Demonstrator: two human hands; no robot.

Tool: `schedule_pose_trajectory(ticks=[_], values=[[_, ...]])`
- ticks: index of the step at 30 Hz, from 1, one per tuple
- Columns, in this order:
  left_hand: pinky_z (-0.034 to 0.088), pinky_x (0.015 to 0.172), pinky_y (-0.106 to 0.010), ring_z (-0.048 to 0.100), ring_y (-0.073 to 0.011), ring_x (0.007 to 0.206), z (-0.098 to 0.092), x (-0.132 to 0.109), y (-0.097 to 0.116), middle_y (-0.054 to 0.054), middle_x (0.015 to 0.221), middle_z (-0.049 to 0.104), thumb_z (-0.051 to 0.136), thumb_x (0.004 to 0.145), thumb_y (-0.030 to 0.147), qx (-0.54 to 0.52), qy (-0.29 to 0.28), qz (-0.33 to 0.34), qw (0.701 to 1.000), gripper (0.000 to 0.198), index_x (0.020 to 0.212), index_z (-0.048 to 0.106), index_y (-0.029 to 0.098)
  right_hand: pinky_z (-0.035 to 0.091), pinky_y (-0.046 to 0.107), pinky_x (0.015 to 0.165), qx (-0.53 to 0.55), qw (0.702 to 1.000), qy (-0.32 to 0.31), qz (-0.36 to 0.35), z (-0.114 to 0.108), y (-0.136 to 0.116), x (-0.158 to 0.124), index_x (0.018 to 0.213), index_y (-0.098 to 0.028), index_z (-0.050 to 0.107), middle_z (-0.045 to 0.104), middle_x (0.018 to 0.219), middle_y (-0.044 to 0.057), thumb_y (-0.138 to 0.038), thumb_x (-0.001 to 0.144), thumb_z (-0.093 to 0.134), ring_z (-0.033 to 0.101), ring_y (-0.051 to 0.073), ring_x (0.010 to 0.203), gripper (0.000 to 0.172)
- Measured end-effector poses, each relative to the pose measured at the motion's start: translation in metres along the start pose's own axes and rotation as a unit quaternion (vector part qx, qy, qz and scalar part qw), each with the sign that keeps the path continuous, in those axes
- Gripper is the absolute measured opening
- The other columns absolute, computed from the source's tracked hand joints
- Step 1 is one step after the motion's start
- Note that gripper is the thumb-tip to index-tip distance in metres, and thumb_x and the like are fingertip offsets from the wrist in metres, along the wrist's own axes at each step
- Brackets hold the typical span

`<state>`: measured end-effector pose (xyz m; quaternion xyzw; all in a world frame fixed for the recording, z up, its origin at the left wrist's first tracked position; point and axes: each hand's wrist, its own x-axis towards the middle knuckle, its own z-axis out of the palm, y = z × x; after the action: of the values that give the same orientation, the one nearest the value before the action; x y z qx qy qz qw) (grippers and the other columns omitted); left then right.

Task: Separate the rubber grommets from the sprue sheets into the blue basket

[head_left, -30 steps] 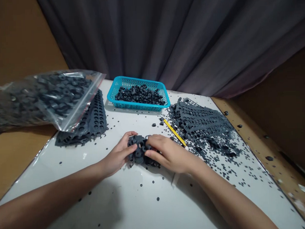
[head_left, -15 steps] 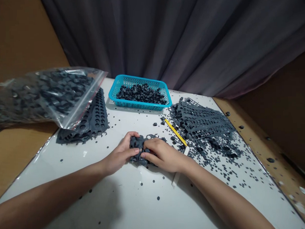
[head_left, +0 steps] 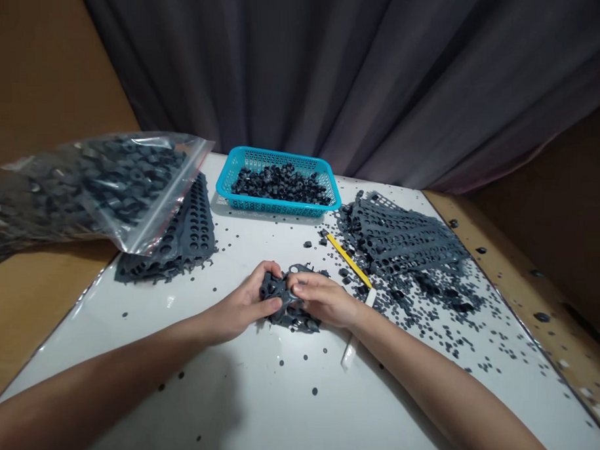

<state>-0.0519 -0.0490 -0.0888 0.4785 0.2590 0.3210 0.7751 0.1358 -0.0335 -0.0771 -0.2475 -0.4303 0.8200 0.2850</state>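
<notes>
A crumpled piece of dark grey perforated rubber sheet point(head_left: 299, 319) lies at the middle of the white table, with moulded ring-like parts in it. On its left side my left hand point(head_left: 246, 305) is closed, thumb in front and fingers behind. My right hand point(head_left: 327, 298) pinches the same sheet from the right, thumb and fingertips close together. Whether a loose ring sits between the right fingertips is too small to tell. Close to the right wrist lies a yellow and white stick-like tool point(head_left: 349, 261), its white part passing partly under the forearm.
A blue basket point(head_left: 279, 206) at the back holds many small black parts. Perforated rubber sheets point(head_left: 403, 238) and scattered bits cover the right side. At left, a clear zip bag point(head_left: 131, 185) of grey parts overlaps more stacked sheets point(head_left: 199, 222). A dark curtain point(head_left: 294, 67) hangs behind.
My right hand's fingers have shifted up and closed into a pinch, exposing more of the sheet below. My left hand keeps its grip. The whole view has shifted slightly.
</notes>
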Motion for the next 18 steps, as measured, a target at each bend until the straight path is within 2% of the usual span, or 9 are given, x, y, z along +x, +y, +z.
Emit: schedule_pose_trajectory(ticks=[4, 8, 12, 18], values=[[0.031, 0.064, -0.022, 0.046, -0.0106, 0.073, -0.005, -0.001, -0.001, 0.002, 0.082, 0.049, 0.055, 0.085, 0.033, -0.023, -0.048, -0.003, 0.999, 0.029, 0.102, 0.033, 0.026, 0.029, 0.023, 0.058, 0.085, 0.996, -0.007, 0.021, -0.003, 0.004, 0.001, 0.066, -0.014, 0.051, 0.043, 0.058, -0.003, -0.032, 0.072, 0.068, 0.039, 0.009, 0.056, 0.026], [0.029, 0.059, -0.022, 0.042, -0.0097, 0.067, -0.002, -0.002, 0.002, 0.002, 0.079, 0.046, 0.057, 0.082, 0.035, -0.041, -0.076, -0.017, 0.996, 0.032, 0.1, 0.032, 0.025, 0.028, 0.024, 0.054, 0.138, 0.99, -0.023, -0.025, -0.008, -0.006, 0.002, 0.059, -0.017, 0.039, 0.029, 0.054, -0.005, -0.033, 0.079, 0.057, 0.03, 0.009, 0.05, 0.031], [0.029, 0.058, -0.022, 0.041, -0.0091, 0.065, 0.001, -0.001, 0.009, 0.001, 0.083, 0.047, 0.056, 0.083, 0.035, -0.002, -0.06, -0.052, 0.997, 0.033, 0.104, 0.033, 0.025, 0.025, 0.025, 0.053, 0.081, 0.994, 0.005, -0.073, -0.013, -0.019, 0.003, 0.06, -0.018, 0.038, 0.027, 0.057, -0.004, -0.033, 0.084, 0.05, 0.029, 0.01, 0.052, 0.031], [0.038, 0.059, -0.024, 0.05, -0.0124, 0.069, 0.0, -0.001, 0.008, -0.001, 0.088, 0.051, 0.062, 0.077, 0.036, -0.035, -0.033, -0.032, 0.998, 0.044, 0.111, 0.035, 0.027, 0.026, 0.026, 0.053, 0.001, 0.997, 0.046, -0.056, -0.012, -0.031, -0.001, 0.068, -0.018, 0.048, 0.034, 0.06, -0.003, -0.044, 0.08, 0.055, 0.031, 0.01, 0.054, 0.03]])
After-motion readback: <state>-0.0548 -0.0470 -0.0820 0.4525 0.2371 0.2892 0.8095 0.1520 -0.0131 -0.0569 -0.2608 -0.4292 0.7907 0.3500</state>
